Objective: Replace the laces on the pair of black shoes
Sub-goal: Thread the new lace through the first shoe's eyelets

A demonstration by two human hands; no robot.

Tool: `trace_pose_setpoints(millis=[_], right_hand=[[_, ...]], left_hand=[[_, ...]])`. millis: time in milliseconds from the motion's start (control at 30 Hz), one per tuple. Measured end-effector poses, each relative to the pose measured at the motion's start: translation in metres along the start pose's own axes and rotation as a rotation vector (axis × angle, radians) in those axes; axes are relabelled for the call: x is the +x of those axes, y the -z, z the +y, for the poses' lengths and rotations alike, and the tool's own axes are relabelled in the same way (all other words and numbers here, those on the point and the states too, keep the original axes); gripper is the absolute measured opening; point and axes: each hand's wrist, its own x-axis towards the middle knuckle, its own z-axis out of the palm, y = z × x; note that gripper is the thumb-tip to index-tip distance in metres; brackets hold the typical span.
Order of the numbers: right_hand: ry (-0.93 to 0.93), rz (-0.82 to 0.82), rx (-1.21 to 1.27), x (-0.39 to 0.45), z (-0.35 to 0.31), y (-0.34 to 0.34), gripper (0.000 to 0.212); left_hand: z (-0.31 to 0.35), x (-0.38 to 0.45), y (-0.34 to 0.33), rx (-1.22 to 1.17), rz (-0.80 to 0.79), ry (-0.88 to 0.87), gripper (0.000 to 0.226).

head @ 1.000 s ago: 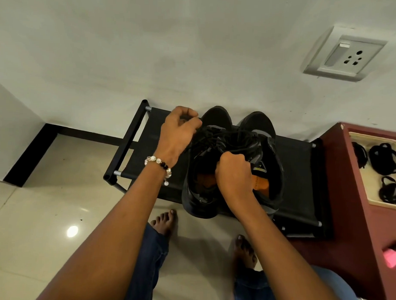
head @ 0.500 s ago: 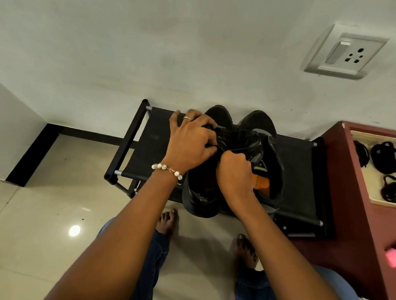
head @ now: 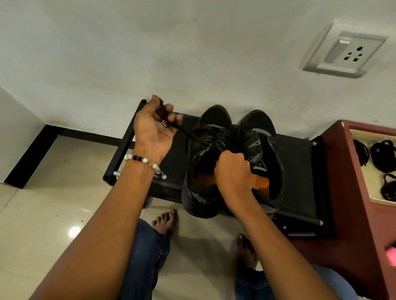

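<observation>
Two black shoes [head: 235,160] are seen at frame centre on a rack [head: 304,176].
A lace [head: 186,132] is pinched by the left hand [head: 153,130] at upper left; the right hand [head: 233,171] is clenched at the tongue.

One mark can be read: a "7" on the inner side of the tongue of the right-hand black shoe [head: 261,149], just above a yellow-green label strip [head: 260,168] whose print is too small to be made out. Dark lettering is seen on the orange insole [head: 258,184] of the same shoe, but it is blurred and partly covered by the wrist, so it is not legible. No text or brand is legible elsewhere, the wall socket [head: 344,51] included.
</observation>
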Motion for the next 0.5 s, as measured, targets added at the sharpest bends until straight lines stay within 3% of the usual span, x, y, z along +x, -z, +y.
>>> trace_pose_setpoints(millis=[33, 100, 200, 267, 333, 500], right_hand=[[-0.004, -0.002, 0.000, 0.000, 0.000, 0.000, 0.041], [-0.013, -0.008, 0.001, 0.000, -0.001, 0.000, 0.041], [-0.004, -0.001, -0.020, -0.001, -0.002, 0.003, 0.028], [0.013, -0.002, -0.027, -0.002, -0.003, 0.005, 0.016], [0.020, -0.013, -0.035, -0.003, -0.003, 0.006, 0.015], [0.027, -0.020, -0.048, -0.004, -0.002, 0.008, 0.018]], left_hand=[[-0.001, 0.001, 0.000, 0.097, 0.016, -0.009, 0.017], [-0.003, 0.000, 0.000, 0.523, -0.015, -0.150, 0.005], [-0.011, -0.002, 0.003, 1.193, -0.323, -0.395, 0.033], [-0.019, -0.005, 0.001, 1.637, -0.533, -0.445, 0.030], [-0.025, -0.008, 0.000, 1.998, -0.600, -0.478, 0.027], [-0.034, -0.012, -0.005, 2.093, -0.546, -0.765, 0.017]])
